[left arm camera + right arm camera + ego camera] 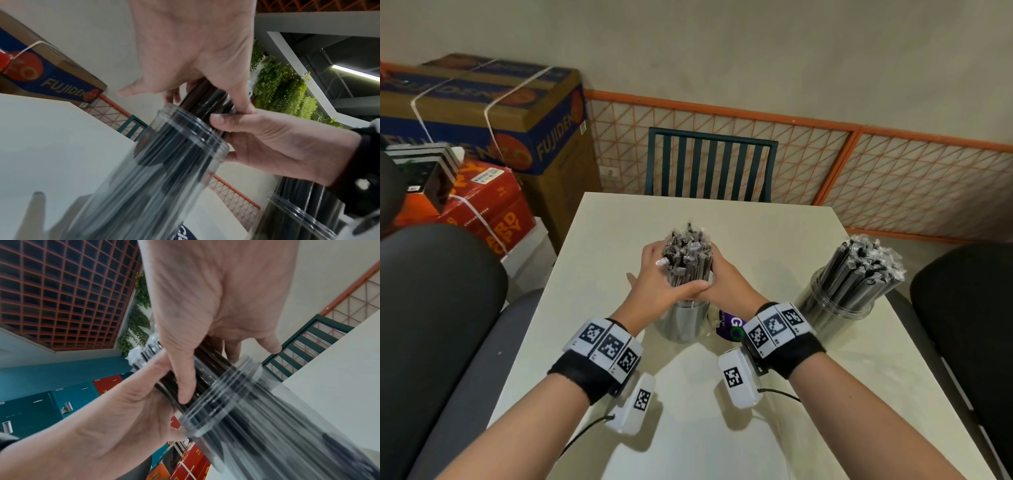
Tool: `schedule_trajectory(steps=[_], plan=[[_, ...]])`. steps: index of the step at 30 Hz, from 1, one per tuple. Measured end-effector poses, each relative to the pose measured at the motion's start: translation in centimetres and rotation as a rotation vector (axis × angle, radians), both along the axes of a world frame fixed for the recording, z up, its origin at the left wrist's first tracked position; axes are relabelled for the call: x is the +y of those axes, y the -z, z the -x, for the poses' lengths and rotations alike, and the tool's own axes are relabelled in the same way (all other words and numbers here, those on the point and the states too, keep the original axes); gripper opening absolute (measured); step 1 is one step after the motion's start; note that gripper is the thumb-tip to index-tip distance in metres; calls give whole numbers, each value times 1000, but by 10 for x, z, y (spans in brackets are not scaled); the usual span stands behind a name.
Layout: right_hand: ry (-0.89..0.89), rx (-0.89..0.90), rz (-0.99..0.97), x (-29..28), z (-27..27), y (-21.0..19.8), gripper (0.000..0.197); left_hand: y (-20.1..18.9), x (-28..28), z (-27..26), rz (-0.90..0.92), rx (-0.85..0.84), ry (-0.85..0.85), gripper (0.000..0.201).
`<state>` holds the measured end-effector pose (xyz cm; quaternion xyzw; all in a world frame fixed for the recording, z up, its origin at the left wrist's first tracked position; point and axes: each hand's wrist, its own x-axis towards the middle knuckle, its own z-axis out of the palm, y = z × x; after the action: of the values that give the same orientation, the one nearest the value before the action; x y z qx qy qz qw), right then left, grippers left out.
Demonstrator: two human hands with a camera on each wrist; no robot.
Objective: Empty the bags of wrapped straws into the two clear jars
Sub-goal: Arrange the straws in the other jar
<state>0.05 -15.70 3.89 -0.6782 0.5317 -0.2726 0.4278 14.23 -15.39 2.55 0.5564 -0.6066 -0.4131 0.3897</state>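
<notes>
A bundle of wrapped black straws (688, 253) stands upright in a clear jar (681, 322) at the table's middle, its upper half above the rim. My left hand (654, 274) and right hand (726, 277) both wrap round the bundle just above the rim, thumbs meeting on the near side. The left wrist view shows my left hand (205, 91) on the straws (207, 99) over the jar (164, 162). In the right wrist view my right hand (207, 368) grips the same straws (205, 363). A second clear jar (835, 308), full of straws, stands to the right.
A purple bag (729, 327) lies flat between the jars, partly hidden by my right wrist. The cream table (688, 428) has a green chair (710, 164) at its far edge and black chairs (438, 308) on both sides. Cardboard boxes (482, 113) are stacked far left.
</notes>
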Motion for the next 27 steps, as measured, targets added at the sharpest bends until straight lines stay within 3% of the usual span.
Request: schedule_trajectory(steps=[3,6,8,11,14,17,19,23,27], plan=[[21,26,32,-5,-3,-3,80,-7,-12,-5,-18,5,-3,72],[43,63,111,-11,-1,-16,60,-20,-17,-14,0,18,64,48],[25,72,139,-14,4,-29,57,-33,-18,-21,29,52,131,40],[-74,131,120,-18,15,-39,60,-41,-20,-33,7,46,278,41],[-155,298,69,-19,21,-27,64,-33,-21,-38,-76,-36,398,37],[-176,316,-25,-13,19,-10,97,-18,-17,-35,-123,-45,408,43],[-143,248,-52,-8,15,-6,104,-11,-13,-31,-93,-10,369,49],[-45,229,44,-5,7,0,84,-7,-6,-24,-39,44,274,53],[-31,168,100,-8,11,-20,66,-22,-14,-30,6,-14,261,49]])
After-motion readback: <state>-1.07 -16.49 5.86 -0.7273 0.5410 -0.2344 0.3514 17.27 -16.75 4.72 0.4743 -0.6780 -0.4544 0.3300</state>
